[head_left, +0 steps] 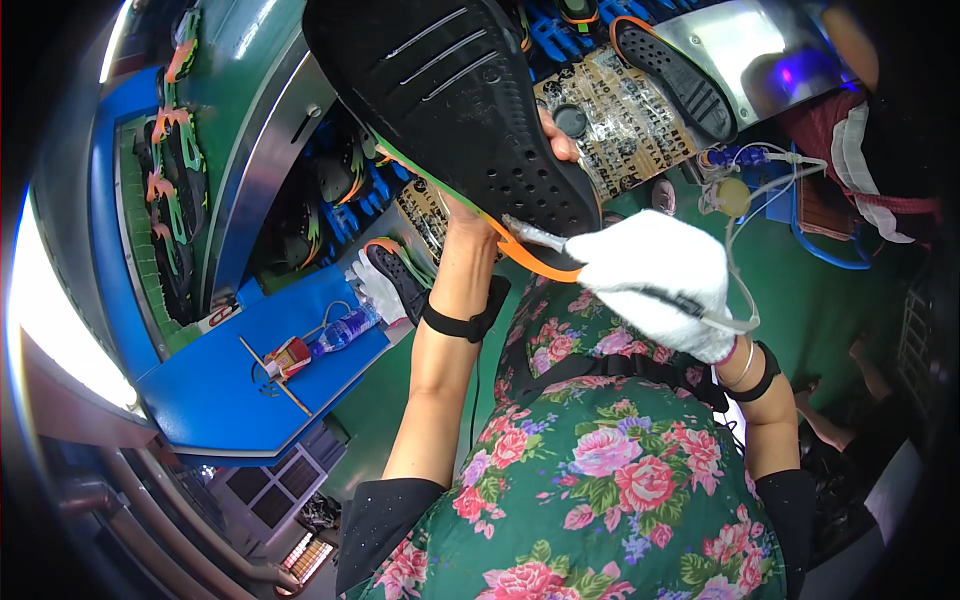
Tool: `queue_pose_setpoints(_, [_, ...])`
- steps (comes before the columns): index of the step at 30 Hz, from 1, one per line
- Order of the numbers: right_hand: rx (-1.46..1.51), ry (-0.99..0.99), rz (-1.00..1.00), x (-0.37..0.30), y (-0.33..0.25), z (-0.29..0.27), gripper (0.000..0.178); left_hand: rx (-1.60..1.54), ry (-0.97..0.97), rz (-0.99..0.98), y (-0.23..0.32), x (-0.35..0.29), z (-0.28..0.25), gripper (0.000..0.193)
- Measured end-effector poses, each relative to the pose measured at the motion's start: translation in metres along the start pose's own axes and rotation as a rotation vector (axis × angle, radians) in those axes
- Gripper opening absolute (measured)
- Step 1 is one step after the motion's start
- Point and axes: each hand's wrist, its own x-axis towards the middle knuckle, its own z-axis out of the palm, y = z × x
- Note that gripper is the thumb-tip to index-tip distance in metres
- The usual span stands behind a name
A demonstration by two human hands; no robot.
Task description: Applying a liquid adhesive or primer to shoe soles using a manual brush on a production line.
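Note:
A black shoe sole with slots, small holes and a green-and-orange edge is tilted up in front of me. My left hand, bare, grips it from behind; the fingertips show at its right edge and the rest is mostly hidden. In a white glove, my right hand is closed around a thin brush. The brush tip is at the sole's edge near the heel. A clear hose runs from the right hand upward.
Taped cardboard carries another black sole and a round dark cap. On the blue table at left lie a bottle, a red container and white gloves. Soles line a conveyor at far left.

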Motion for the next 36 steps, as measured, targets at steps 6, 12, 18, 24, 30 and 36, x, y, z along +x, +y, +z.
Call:
queue_pose_setpoints(6, [0.000,0.008,0.036,-0.002,0.002,-0.001,0.024,0.048,-0.050,0.028,0.006,0.006,-0.007,0.063])
queue_pose_setpoints(12, [-0.016,-0.020,-0.017,-0.004,0.001,0.002,0.031,0.097,-0.080,0.021,0.012,0.006,-0.013,0.065])
queue_pose_setpoints(18, [-0.101,-0.029,-0.140,-0.008,-0.010,0.017,0.034,0.016,-0.017,0.075,0.002,0.007,-0.009,0.082])
queue_pose_setpoints(24, [0.095,0.085,0.052,-0.002,-0.020,0.009,0.019,0.147,0.065,0.068,0.000,0.003,-0.021,0.112])
queue_pose_setpoints(30, [-0.180,0.125,0.056,-0.013,-0.010,0.004,0.019,0.086,0.052,0.107,-0.005,0.012,-0.013,0.125])
queue_pose_setpoints(36, [0.301,0.065,0.241,-0.023,0.000,0.002,0.019,0.081,-0.024,0.045,-0.013,0.024,-0.002,0.131])
